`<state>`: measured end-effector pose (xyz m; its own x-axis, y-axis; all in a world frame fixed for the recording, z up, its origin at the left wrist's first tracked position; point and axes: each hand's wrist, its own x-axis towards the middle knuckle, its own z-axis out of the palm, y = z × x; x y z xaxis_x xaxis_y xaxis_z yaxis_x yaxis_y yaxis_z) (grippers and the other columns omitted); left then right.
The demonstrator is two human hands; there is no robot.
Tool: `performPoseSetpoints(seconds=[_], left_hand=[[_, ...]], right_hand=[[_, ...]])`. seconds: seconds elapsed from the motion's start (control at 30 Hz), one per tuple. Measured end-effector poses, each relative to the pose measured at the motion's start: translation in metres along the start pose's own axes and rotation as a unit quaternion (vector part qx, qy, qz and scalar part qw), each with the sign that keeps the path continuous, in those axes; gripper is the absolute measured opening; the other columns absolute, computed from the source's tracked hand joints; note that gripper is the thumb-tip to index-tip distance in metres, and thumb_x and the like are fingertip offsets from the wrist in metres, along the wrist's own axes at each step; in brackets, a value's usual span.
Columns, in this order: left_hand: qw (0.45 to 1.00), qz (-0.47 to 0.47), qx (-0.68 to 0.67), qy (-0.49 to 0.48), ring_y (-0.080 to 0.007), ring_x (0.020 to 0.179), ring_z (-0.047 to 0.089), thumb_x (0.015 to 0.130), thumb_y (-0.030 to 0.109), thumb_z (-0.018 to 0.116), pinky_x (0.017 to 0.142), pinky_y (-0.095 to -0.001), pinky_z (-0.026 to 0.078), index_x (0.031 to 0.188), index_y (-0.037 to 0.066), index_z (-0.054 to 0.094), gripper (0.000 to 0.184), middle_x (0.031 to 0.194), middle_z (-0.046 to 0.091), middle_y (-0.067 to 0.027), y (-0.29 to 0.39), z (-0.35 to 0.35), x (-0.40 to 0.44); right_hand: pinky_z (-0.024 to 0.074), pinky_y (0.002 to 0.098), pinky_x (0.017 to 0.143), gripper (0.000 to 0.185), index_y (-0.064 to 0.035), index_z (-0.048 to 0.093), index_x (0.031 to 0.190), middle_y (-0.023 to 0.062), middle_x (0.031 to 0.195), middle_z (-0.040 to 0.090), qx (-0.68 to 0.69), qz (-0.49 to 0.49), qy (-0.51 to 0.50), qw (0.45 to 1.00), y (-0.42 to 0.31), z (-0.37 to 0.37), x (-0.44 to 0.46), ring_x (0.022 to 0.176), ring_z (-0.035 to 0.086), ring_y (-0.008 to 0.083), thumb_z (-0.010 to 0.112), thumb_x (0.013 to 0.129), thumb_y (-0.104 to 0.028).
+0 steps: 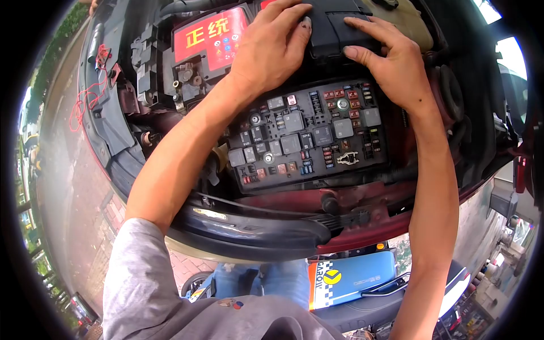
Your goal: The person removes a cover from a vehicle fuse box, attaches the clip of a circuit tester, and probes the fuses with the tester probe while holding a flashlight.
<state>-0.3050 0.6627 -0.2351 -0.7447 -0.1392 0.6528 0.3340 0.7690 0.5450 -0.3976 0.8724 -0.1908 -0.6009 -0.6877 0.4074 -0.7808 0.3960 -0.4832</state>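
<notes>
A black plastic cover [334,28] lies at the top middle of the view, behind an uncovered fuse box [306,133]. My left hand [276,44] grips the cover's left side, its thumb along the near left edge. On the opposite side, my right hand [391,56] has its thumb and fingers on the cover's right part. The far fingertips of the left hand are partly cut off by the frame. Relays, coloured fuses and a small pale metal-looking piece [347,158] show in the fuse box below my hands.
Left of the cover is a car battery with a red label [212,37]. Thin red wire [85,105] hangs over the car's left edge. A yellowish tank [405,22] sits at the back right. Below the bumper stands a blue-and-orange scooter seat or panel [354,277].
</notes>
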Motion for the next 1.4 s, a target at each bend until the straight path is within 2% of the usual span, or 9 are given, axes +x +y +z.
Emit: performPoseSetpoints(seconds=[0.17, 0.2, 0.33, 0.43, 0.57, 0.83, 1.13, 1.27, 1.4], left_hand=[[1.0, -0.007, -0.009, -0.012, -0.0425, 0.126, 0.058, 0.1, 0.009, 0.058, 0.108, -0.0436, 0.046, 0.126, -0.006, 0.064, 0.031, 0.132, 0.06, -0.0254, 0.001, -0.002, 0.0], [1.0, -0.019, 0.001, -0.009, -0.041, 0.127, 0.059, 0.101, 0.01, 0.057, 0.108, -0.042, 0.046, 0.126, -0.006, 0.064, 0.031, 0.134, 0.06, -0.0253, 0.003, 0.0, 0.0], [0.998, -0.06, 0.007, -0.02, -0.0379, 0.131, 0.057, 0.103, 0.016, 0.056, 0.11, -0.0401, 0.045, 0.13, -0.005, 0.064, 0.034, 0.14, 0.058, -0.0244, 0.007, 0.001, -0.002], [0.998, 0.032, 0.048, 0.027, -0.0331, 0.109, 0.07, 0.105, 0.024, 0.056, 0.095, -0.04, 0.056, 0.12, -0.002, 0.067, 0.032, 0.12, 0.069, -0.0216, -0.015, 0.009, -0.001], [1.0, -0.031, -0.002, -0.005, -0.0306, 0.112, 0.069, 0.102, 0.019, 0.061, 0.097, -0.036, 0.053, 0.126, 0.003, 0.069, 0.03, 0.133, 0.065, -0.0164, -0.006, 0.005, -0.002], [0.999, -0.031, -0.013, -0.016, -0.0262, 0.123, 0.065, 0.104, 0.024, 0.061, 0.104, -0.0345, 0.05, 0.129, 0.001, 0.069, 0.035, 0.14, 0.063, -0.0177, -0.018, 0.006, -0.002], [0.991, -0.04, 0.124, -0.036, -0.0149, 0.1, 0.069, 0.102, 0.019, 0.066, 0.084, -0.0284, 0.056, 0.123, -0.001, 0.072, 0.03, 0.114, 0.075, -0.0103, 0.017, -0.009, -0.016], [0.95, -0.277, -0.131, -0.067, -0.0131, 0.082, 0.068, 0.101, 0.017, 0.066, 0.077, -0.0258, 0.055, 0.118, -0.003, 0.074, 0.028, 0.094, 0.077, -0.011, 0.085, -0.014, -0.023], [0.753, -0.485, -0.439, -0.063, -0.0276, 0.113, 0.066, 0.102, 0.005, 0.055, 0.096, -0.0323, 0.057, 0.143, -0.017, 0.042, 0.048, 0.13, 0.061, -0.0252, 0.115, 0.005, -0.029]], right_hand=[[0.0517, 0.0296, 0.097, 0.05, -0.0027, 0.066, 0.136, 0.013, 0.132, 0.07, 0.122, 0.109, -0.04, 0.986, 0.01, -0.007, 0.006, 0.117, 0.067, 0.0224, 0.08, 0.09, -0.019], [0.056, 0.0274, 0.087, 0.04, 0.0042, 0.068, 0.127, 0.0106, 0.115, 0.074, 0.178, 0.049, 0.044, 0.982, 0.011, 0.001, 0.006, 0.099, 0.07, 0.0205, 0.074, 0.096, -0.021], [0.0561, 0.0307, 0.073, 0.023, 0.0084, 0.069, 0.107, 0.0104, 0.089, 0.07, 0.351, 0.351, 0.005, 0.868, -0.013, -0.019, 0.016, 0.076, 0.069, 0.0198, 0.064, 0.102, -0.014], [0.0562, 0.0316, 0.073, 0.022, 0.0061, 0.069, 0.106, 0.0108, 0.093, 0.07, 0.381, 0.362, -0.019, 0.851, -0.006, -0.018, 0.017, 0.081, 0.069, 0.0202, 0.062, 0.103, -0.015], [0.059, 0.0419, 0.078, 0.023, 0.0036, 0.069, 0.106, 0.0114, 0.103, 0.069, 0.4, 0.39, -0.021, 0.829, -0.017, -0.023, 0.012, 0.095, 0.068, 0.0234, 0.063, 0.102, -0.018], [0.051, 0.0359, 0.051, 0.021, 0.006, 0.072, 0.093, 0.0132, 0.086, 0.069, 0.359, 0.333, 0.05, 0.87, -0.009, -0.019, 0.013, 0.067, 0.064, 0.0236, 0.071, 0.094, -0.015], [0.0553, 0.0329, 0.053, 0.024, 0.0087, 0.07, 0.099, 0.0158, 0.097, 0.069, 0.444, 0.298, 0.028, 0.845, 0.0, -0.019, 0.01, 0.076, 0.067, 0.0238, 0.071, 0.094, -0.015], [0.0564, 0.0346, 0.054, 0.021, 0.0077, 0.071, 0.098, 0.0165, 0.094, 0.069, 0.392, 0.308, 0.022, 0.867, 0.001, -0.022, 0.009, 0.071, 0.067, 0.0247, 0.071, 0.093, -0.013], [0.053, 0.0349, 0.053, 0.018, 0.0066, 0.071, 0.088, 0.0143, 0.08, 0.069, 0.375, 0.289, 0.018, 0.881, -0.004, -0.029, 0.005, 0.058, 0.063, 0.0221, 0.07, 0.092, -0.011]])
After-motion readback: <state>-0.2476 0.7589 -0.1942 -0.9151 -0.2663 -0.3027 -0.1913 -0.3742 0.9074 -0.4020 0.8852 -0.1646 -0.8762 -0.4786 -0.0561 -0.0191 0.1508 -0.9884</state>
